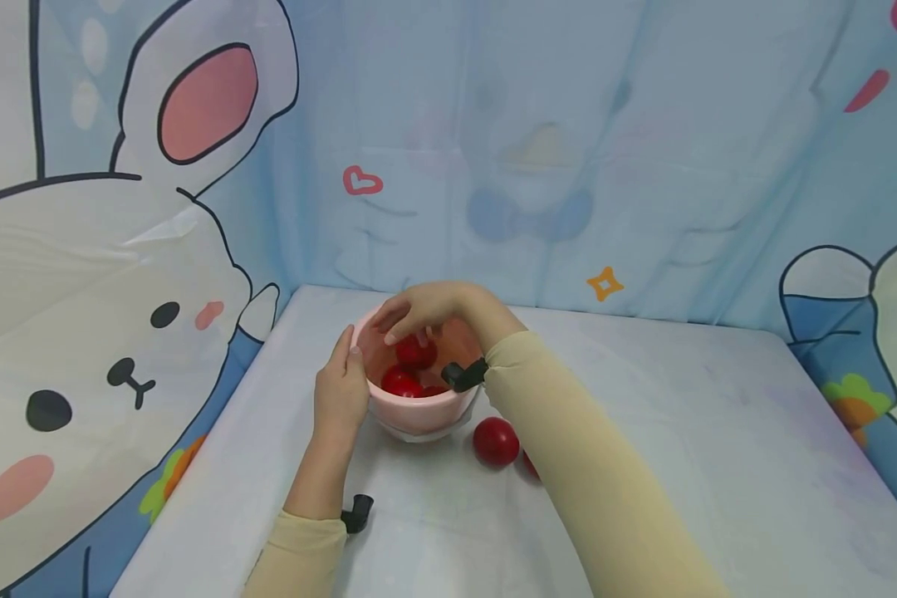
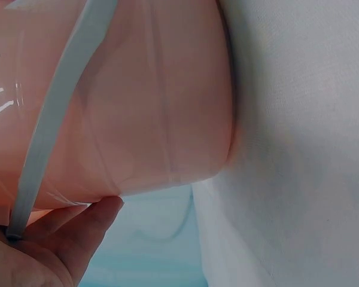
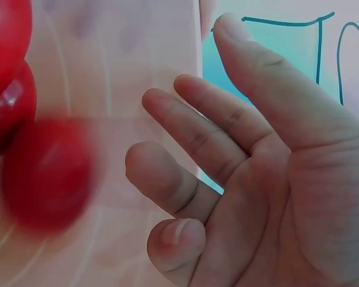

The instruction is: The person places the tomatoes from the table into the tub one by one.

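Observation:
A pink bucket [image 1: 422, 411] with a pale strap-like handle [image 2: 60, 101] stands on the table. My left hand [image 1: 341, 390] holds it at the left side of its rim, thumb and fingers against the wall. Over the bucket's mouth hovers my right hand [image 1: 437, 307], fingers loosely bent and spread, holding nothing. A blurred shiny red ball [image 3: 48, 173] is just off the right fingertips, inside the bucket. Several red balls [image 1: 401, 381] are in the bucket, partly hidden by its front wall.
In front of the bucket, a red ball [image 1: 496, 443] rests on the white tablecloth [image 1: 426, 540]. Beside it another red ball [image 1: 530, 467] is mostly covered by the right sleeve. A blue cartoon-printed curtain [image 1: 538, 100] rises behind the table.

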{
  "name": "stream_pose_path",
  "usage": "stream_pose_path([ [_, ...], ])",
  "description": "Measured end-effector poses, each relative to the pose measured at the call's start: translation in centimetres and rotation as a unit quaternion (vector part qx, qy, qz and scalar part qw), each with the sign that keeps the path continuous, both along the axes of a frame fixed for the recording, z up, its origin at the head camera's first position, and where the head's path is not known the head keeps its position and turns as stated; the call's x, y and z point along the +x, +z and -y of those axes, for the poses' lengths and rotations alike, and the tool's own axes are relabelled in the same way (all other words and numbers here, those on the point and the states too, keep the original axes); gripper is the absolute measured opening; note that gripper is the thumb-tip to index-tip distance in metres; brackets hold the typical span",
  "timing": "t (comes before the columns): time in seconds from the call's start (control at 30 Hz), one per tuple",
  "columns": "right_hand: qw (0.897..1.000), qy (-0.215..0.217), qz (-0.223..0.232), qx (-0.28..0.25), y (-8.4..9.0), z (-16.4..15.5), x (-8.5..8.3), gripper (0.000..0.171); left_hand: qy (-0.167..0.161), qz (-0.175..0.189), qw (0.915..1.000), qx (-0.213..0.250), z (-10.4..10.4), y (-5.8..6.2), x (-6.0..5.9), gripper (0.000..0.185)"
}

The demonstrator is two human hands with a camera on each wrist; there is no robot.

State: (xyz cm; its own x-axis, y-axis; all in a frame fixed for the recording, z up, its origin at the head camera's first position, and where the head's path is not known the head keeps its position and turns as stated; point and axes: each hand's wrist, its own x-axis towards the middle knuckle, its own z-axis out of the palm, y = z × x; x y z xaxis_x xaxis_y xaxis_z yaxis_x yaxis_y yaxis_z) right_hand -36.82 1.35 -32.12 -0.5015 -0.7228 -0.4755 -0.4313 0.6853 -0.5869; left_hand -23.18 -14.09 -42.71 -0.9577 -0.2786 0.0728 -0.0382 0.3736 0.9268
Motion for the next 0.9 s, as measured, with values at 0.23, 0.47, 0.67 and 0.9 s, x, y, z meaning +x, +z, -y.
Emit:
stream_pose_path([
  [0.23, 1.000, 0.000, 0.012, 0.000, 0.1, -0.2, -0.1, 0.052, 0.000, 0.003, 1.0000, 0.002, 0.0, -0.1, 0.0, 0.051],
  [0.47, 1.000, 0.002, 0.000, -0.001, 0.5, -0.8, 0.3, 0.053, -0.007, 0.013, 0.9998, 0.015, -0.1, 0.0, 0.1, 0.052],
  [0.67, 0.999, 0.008, -0.046, -0.024, 2.1, -2.8, 1.0, 0.051, -0.008, 0.022, 0.9994, 0.026, -0.2, 0.1, 0.1, 0.051],
  [0.9, 0.992, -0.026, -0.117, -0.042, 3.8, -7.3, 1.8, 0.047, -0.005, 0.009, 0.9997, 0.024, 0.0, 0.1, 0.0, 0.050],
])
